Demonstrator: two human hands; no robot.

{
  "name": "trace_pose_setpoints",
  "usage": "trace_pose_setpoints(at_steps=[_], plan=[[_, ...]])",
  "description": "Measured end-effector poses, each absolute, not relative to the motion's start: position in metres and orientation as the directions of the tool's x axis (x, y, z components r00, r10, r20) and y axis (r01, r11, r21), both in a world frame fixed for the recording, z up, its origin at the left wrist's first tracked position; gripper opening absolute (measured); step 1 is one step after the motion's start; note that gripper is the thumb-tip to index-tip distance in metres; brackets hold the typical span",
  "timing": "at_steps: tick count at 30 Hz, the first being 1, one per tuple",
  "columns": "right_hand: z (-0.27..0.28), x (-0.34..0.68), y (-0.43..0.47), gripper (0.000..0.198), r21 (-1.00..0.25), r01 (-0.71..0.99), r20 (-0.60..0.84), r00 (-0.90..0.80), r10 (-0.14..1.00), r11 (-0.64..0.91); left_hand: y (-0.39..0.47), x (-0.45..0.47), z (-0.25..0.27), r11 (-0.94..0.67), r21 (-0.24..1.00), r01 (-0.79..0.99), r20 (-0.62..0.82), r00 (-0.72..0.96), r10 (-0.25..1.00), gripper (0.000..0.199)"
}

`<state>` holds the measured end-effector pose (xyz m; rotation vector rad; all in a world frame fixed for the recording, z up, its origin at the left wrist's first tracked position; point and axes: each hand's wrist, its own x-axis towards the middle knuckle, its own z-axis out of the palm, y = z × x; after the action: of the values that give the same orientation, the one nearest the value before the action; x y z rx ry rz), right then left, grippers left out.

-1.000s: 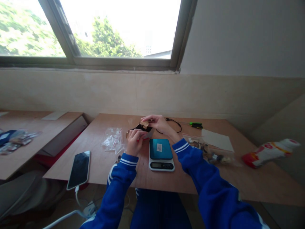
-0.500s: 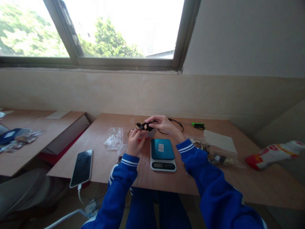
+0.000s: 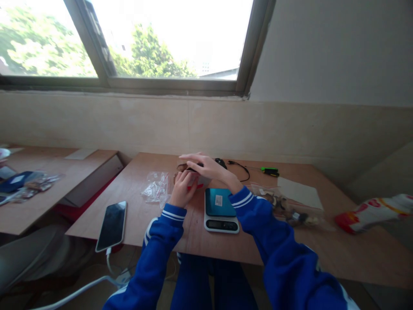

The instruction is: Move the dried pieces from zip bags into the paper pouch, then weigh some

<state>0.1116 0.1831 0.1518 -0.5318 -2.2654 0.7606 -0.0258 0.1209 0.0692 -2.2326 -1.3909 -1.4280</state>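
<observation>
Clasping the red-edged container [image 3: 200, 185] in the left hand [image 3: 182, 189], just beyond the scale [image 3: 220, 202]. Covering most of the dark contents [image 3: 195, 167] with the outstretched right hand [image 3: 208, 166]; cannot tell whether pinching anything underneath.

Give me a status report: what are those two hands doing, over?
Left hand holding red-marked package. Right hand open over it, partly hiding it. Scale close by, one corner behind right sleeve.
</observation>
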Motion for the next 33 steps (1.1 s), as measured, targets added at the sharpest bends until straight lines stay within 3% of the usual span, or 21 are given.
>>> trace_pose_setpoints(at_steps=[3,5,9,13,16,18,20,22,23,28,33], plan=[[0.154,0.096,0.190,0.026,-0.633,0.276,0.233,-0.822,0.519,0.723,0.125,-0.028,0.062,-0.584,0.274,0.764,0.825,0.126,0.551,0.024],[0.154,0.092,0.192,0.027,-0.648,0.302,0.156,-0.846,0.510,0.699,0.126,-0.028,0.059,-0.608,0.262,0.750,0.838,0.136,0.529,0.026],[0.151,0.096,0.192,0.026,-0.676,0.273,0.183,-0.838,0.515,0.684,0.120,-0.022,0.063,-0.628,0.314,0.712,0.817,0.134,0.561,0.023],[0.146,0.107,0.187,0.028,-0.619,0.339,0.246,-0.773,0.584,0.709,0.103,-0.014,0.064,-0.690,0.385,0.612,0.820,0.116,0.561,0.018],[0.142,0.115,0.186,0.031,-0.558,0.355,0.311,-0.749,0.585,0.750,0.099,-0.027,0.057,-0.671,0.402,0.623,0.890,-0.092,0.447,0.018],[0.140,0.121,0.187,0.029,-0.519,0.357,0.348,-0.741,0.574,0.777,0.110,-0.048,0.050,-0.509,0.513,0.691,0.853,-0.346,0.390,0.021],[0.138,0.125,0.190,0.025,-0.500,0.360,0.368,-0.735,0.569,0.788,0.133,-0.074,0.041,-0.211,0.652,0.728,0.690,-0.455,0.563,0.025],[0.137,0.129,0.192,0.022,-0.524,0.353,0.357,-0.735,0.576,0.775,0.160,-0.098,0.031,0.042,0.574,0.818,0.372,-0.306,0.876,0.031],[0.137,0.129,0.193,0.020,-0.548,0.351,0.342,-0.735,0.586,0.760,0.173,-0.107,0.024,0.062,0.547,0.835,0.280,-0.253,0.926,0.031],[0.139,0.131,0.190,0.020,-0.616,0.355,0.303,-0.717,0.627,0.704,0.205,-0.121,-0.009,0.130,0.460,0.879,0.088,-0.190,0.978,0.024],[0.140,0.135,0.190,0.019,-0.627,0.339,0.325,-0.705,0.631,0.701,0.203,-0.120,-0.017,0.167,0.445,0.880,0.110,-0.239,0.965,0.014]])
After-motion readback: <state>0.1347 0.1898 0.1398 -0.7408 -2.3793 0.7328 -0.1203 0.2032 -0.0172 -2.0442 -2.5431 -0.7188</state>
